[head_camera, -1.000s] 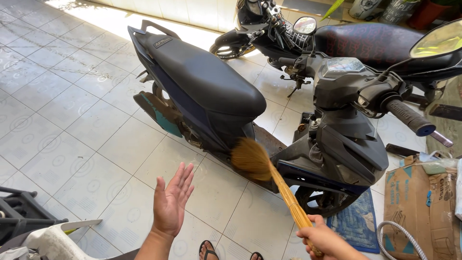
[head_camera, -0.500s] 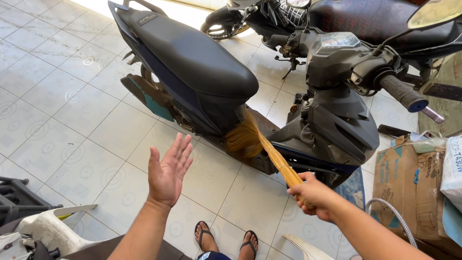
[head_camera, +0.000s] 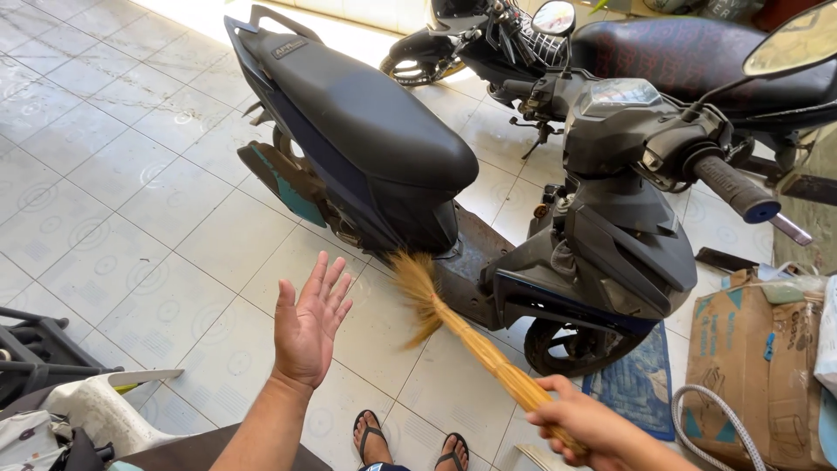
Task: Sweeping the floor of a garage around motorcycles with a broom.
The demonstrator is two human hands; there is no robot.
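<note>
My right hand (head_camera: pixel 582 425) grips the handle of a short straw broom (head_camera: pixel 453 325) at the lower right. Its bristle end (head_camera: pixel 416 288) lies against the edge of the rusty footboard (head_camera: pixel 471 266) of a dark scooter (head_camera: pixel 410 166). My left hand (head_camera: pixel 309 323) hovers over the tiled floor, left of the bristles, fingers spread, palm facing right, holding nothing. My feet in black sandals (head_camera: pixel 377 442) show at the bottom edge.
A second motorbike (head_camera: pixel 628 61) is parked behind the scooter. Cardboard boxes (head_camera: pixel 758 366), a grey hose (head_camera: pixel 711 417) and a blue mat (head_camera: pixel 641 388) lie at the right. A white plastic chair (head_camera: pixel 96 410) and a dark rack (head_camera: pixel 30 349) stand at the lower left.
The broom swept back off the footboard toward me and down to its edge. My right hand pulled lower. My left hand stayed open and drifted slightly.
</note>
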